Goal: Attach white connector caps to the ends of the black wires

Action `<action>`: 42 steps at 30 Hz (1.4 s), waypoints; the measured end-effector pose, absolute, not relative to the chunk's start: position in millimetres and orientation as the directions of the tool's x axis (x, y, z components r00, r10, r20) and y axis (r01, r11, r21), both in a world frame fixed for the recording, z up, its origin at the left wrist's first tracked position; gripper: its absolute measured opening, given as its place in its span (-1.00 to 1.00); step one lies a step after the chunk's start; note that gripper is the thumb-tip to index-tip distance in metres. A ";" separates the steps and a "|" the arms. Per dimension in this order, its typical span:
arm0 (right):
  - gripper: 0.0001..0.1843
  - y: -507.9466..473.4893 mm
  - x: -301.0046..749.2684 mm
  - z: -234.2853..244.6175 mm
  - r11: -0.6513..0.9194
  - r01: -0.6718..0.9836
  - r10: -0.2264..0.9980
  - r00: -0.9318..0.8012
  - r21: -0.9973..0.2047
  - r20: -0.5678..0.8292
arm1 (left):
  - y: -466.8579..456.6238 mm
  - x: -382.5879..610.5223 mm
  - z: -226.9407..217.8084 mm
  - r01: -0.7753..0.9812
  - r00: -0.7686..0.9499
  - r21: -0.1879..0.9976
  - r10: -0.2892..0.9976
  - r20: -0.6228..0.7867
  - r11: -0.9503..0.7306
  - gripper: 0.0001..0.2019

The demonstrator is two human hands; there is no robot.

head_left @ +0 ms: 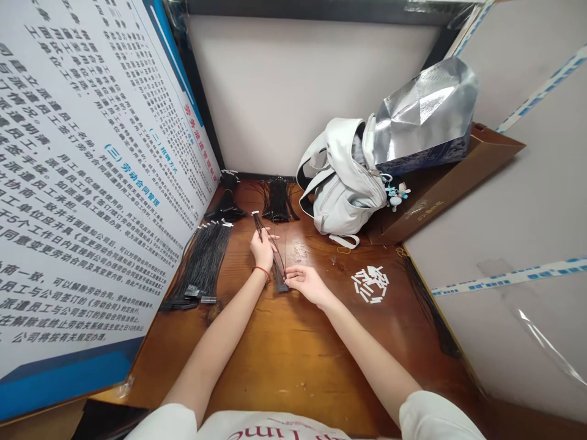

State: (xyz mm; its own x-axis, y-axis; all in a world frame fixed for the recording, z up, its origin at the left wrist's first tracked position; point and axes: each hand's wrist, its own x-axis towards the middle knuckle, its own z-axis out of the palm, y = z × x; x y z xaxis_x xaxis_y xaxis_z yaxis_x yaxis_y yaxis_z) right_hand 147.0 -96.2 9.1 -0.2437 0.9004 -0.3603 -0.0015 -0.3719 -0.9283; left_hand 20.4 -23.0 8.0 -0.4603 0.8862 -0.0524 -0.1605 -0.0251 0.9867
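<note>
On the wooden worktop (pixel 321 360), near the middle of the view, one thin black wire harness (pixel 273 256) lying slantwise between both hands. Its upper connector (pixel 256 217) at about 11 o'clock from the left hand (pixel 262 250), and its lower black connector (pixel 279 284) just beside the right hand (pixel 306 285).

Left hand partly closed, apparently pinching the wires between thumb and fingers, although the exact contact hidden. Around the left wrist, a red string bracelet (pixel 262 271). Right hand open and relaxed, with the fingertips (pixel 288 283) at the lower connector, touching it or almost touching it; no firm grip visible.

By judgement, the harness very light, with long, soft wires, and stiff only at the connectors. Probably easy to tangle and somewhat fragile where the wires enter the connector. Best place for taking hold: the connector bodies, not the loose middle.

At 10 o'clock from the hands, a flat stack of similar harnesses (pixel 202 264); at 12 o'clock, another black wire bundle (pixel 277 199); at 3 o'clock, small white plastic strips (pixel 370 283). At 1 o'clock, a pale grey backpack (pixel 343 189). At 9 o'clock, a leaning printed board (pixel 92 165).
</note>
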 end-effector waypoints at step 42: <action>-0.65 -5.6 119.1 10.9 -0.152 -0.434 0.987 -0.026 -0.888 -0.156 | -20.6 19.4 2.3 -0.194 -0.166 0.980 0.986 0.008 -0.040 -0.58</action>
